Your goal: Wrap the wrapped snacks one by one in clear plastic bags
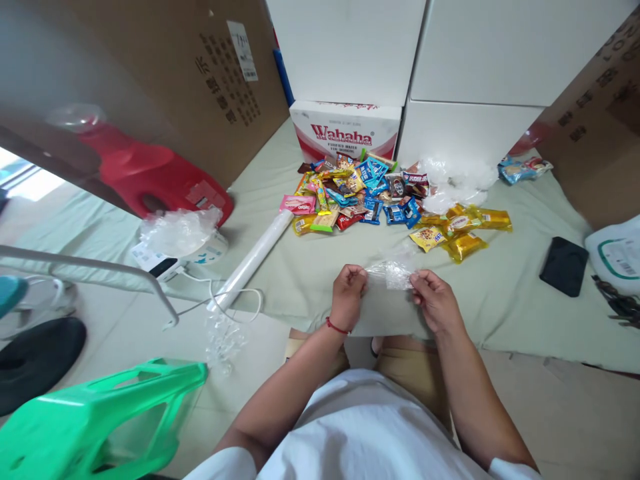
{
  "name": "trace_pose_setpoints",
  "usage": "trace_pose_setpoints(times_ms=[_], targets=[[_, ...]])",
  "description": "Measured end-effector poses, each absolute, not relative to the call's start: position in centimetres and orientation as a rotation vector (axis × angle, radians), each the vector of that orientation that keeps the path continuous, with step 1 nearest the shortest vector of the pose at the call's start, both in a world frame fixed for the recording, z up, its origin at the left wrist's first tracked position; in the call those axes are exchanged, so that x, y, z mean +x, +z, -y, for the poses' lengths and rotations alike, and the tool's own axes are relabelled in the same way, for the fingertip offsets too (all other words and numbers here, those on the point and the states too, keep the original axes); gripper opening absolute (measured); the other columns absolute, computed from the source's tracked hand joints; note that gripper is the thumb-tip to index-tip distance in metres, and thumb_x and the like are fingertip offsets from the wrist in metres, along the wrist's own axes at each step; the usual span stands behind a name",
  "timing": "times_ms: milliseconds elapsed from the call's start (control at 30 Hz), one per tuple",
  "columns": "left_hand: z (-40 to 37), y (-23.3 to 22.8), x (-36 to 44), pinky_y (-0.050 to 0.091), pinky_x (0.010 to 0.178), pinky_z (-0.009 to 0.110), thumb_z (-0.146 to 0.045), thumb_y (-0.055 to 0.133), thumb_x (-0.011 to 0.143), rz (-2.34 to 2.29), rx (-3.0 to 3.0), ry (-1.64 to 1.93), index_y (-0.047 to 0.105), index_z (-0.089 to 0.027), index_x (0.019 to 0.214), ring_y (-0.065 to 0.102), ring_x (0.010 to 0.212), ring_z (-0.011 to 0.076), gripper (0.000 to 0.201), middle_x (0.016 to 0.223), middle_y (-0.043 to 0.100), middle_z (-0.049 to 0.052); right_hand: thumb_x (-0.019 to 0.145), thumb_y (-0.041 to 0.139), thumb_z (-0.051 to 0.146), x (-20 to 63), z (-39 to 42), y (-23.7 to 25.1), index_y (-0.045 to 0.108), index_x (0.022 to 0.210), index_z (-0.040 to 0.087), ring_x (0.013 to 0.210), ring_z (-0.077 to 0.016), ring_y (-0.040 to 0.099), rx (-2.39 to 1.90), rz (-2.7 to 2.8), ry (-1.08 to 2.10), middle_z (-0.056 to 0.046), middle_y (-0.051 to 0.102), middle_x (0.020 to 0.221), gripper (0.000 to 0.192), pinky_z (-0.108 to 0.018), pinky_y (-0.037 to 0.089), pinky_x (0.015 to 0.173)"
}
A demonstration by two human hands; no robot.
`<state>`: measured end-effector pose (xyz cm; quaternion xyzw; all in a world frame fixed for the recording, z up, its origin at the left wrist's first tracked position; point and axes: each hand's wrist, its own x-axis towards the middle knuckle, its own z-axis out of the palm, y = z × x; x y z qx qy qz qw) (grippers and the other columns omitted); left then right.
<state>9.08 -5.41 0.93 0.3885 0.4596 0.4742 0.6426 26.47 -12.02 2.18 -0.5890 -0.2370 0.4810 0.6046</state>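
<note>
Left hand and right hand pinch an empty clear plastic bag between them, the snack packets all unbagged beyond.

Two hands, one clear bag, two stools, one black pouch.

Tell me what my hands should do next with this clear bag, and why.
Probably pull the two sides of the bag apart to open its mouth. Left hand and right hand each pinch an end of it, and it looks flat and empty, held above the cloth. The snacks lie loose in a pile just beyond.
</note>
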Motion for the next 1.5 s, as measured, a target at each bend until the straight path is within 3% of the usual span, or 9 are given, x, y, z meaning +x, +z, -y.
trace_pose_setpoints(times_ms=[133, 267, 333, 433, 500, 600, 867, 1200, 1500], targets=[[5.4, 1.5, 8.4, 0.055, 0.076, 0.030, -0.038, 0.080, 0.069, -0.890, 0.542, 0.980, 0.052, -0.021, 0.082, 0.064, 0.087, 0.0148, 0.036, 0.096, 0.067, 0.002, 0.066, 0.089, 0.053, 26.4, 12.5, 2.4, 0.068, 0.077, 0.021, 0.057, -0.0095, 0.045, -1.320, 0.551, 1.224, 0.003, 0.053, 0.067, 0.041, -0.020, 0.036, 0.047], [5.6, 2.0, 8.7, 0.056, 0.073, 0.030, -0.038, 0.082, 0.067, -0.965, 0.568, 0.991, 0.056, -0.025, 0.104, 0.065, 0.103, 0.0209, 0.047, 0.120, 0.065, 0.005, 0.071, 0.085, 0.057, 25.9, 12.7, 2.3, 0.069, 0.079, 0.021, 0.056, -0.0096, 0.045, -1.386, 0.676, 1.190, 0.004, 0.053, 0.065, 0.040, -0.021, 0.038, 0.050], [5.4, 1.9, 9.2, 0.050, 0.067, 0.025, -0.038, 0.087, 0.065, -1.118, 0.744, 0.998, 0.059, -0.024, 0.107, 0.063, 0.093, 0.0182, 0.052, 0.106, 0.065, 0.003, 0.075, 0.082, 0.059, 25.9, 12.8, 2.1, 0.070, 0.082, 0.021, 0.056, -0.0103, 0.046, -1.408, 0.763, 1.188, 0.003, 0.053, 0.065, 0.040, -0.023, 0.040, 0.052], [4.9, 1.4, 9.8, 0.035, 0.059, 0.024, -0.045, 0.079, 0.078, -1.262, 1.039, 1.005, 0.058, -0.020, 0.079, 0.047, 0.066, 0.0116, 0.033, 0.067, 0.049, -0.004, 0.079, 0.077, 0.060, 26.0, 13.0, 1.8, 0.070, 0.085, 0.022, 0.060, -0.0126, 0.048, -1.465, 0.879, 1.134, 0.002, 0.056, 0.069, 0.039, -0.025, 0.042, 0.055], [4.9, 1.2, 9.9, 0.030, 0.057, 0.025, -0.049, 0.067, 0.089, -1.277, 1.134, 1.066, 0.051, -0.020, 0.068, 0.037, 0.060, 0.0104, 0.039, 0.060, 0.039, -0.006, 0.079, 0.077, 0.057, 26.2, 13.3, 1.7, 0.070, 0.090, 0.022, 0.066, -0.0146, 0.052, -1.586, 0.913, 0.889, 0.000, 0.061, 0.076, 0.037, -0.027, 0.045, 0.061], [5.4, 1.2, 10.1, 0.030, 0.057, 0.025, -0.053, 0.061, 0.094, -1.226, 1.147, 1.145, 0.051, -0.021, 0.074, 0.035, 0.059, 0.0107, 0.039, 0.061, 0.039, -0.006, 0.088, 0.069, 0.052, 26.0, 13.9, 1.8, 0.070, 0.092, 0.023, 0.072, -0.0161, 0.054, -1.714, 0.936, 0.554, -0.001, 0.064, 0.080, 0.029, -0.029, 0.046, 0.070], [6.2, 1.0, 9.5, 0.031, 0.051, 0.024, -0.069, 0.056, 0.094, -1.048, 1.007, 1.241, 0.045, -0.024, 0.081, 0.035, 0.054, 0.0103, 0.048, 0.061, 0.039, -0.007, 0.080, 0.073, 0.046, 23.8, 13.3, 1.6, 0.071, 0.079, 0.022, 0.058, -0.0133, 0.047, -1.619, 1.148, 1.084, 0.002, 0.059, 0.063, 0.025, -0.025, 0.037, 0.055], [6.7, 2.0, 9.8, 0.029, 0.046, 0.020, -0.067, 0.070, 0.085, -0.858, 0.706, 1.300, 0.042, -0.023, 0.077, 0.033, 0.049, 0.0071, 0.053, 0.060, 0.038, -0.009, 0.075, 0.073, 0.052, 23.0, 13.1, 2.2, 0.069, 0.084, 0.019, 0.059, -0.0117, 0.046, -1.605, 1.068, 1.237, 0.002, 0.061, 0.068, 0.034, -0.023, 0.034, 0.055], [5.8, 3.1, 8.0, 0.022, 0.040, 0.018, -0.060, 0.083, 0.076, -0.753, 0.501, 1.261, 0.037, -0.022, 0.076, 0.029, 0.045, 0.0042, 0.060, 0.059, 0.036, -0.010, 0.069, 0.078, 0.053, 22.8, 12.7, 2.7, 0.061, 0.080, 0.020, 0.046, -0.0055, 0.030, -1.477, 0.683, 1.285, 0.007, 0.049, 0.061, 0.039, -0.020, 0.018, 0.041]])
